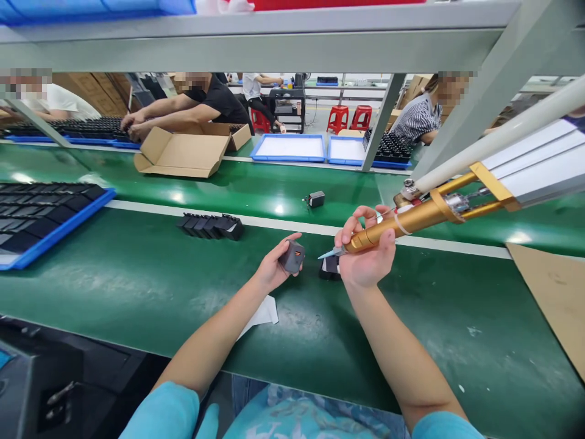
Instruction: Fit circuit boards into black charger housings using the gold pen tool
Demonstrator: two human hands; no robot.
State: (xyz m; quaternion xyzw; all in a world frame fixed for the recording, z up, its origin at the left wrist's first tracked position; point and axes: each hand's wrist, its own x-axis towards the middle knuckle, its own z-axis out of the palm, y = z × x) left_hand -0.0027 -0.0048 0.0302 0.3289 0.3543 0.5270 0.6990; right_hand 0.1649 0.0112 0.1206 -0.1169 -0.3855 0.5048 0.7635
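My left hand point(273, 266) is closed around a small grey charger block point(292, 256) with an orange mark on its face, held just above the green belt point(137, 286). My right hand point(367, 253) grips the gold barrel of a dispensing gun point(402, 224), whose thin tip point(328, 253) points left toward the block, a few centimetres from it. A second dark block point(329, 267) sits on the belt under my right hand, partly hidden. A white tube and pale rails run from the gun up to the right.
A row of black parts point(211, 225) lies on the belt, and a lone charger point(315, 199) beyond the white divider. Blue tray of dark parts point(41, 216) at left. White paper point(262, 314) under my left wrist. Cardboard sheet point(555, 299) at right. Other people work at the far side beside an open carton point(183, 155).
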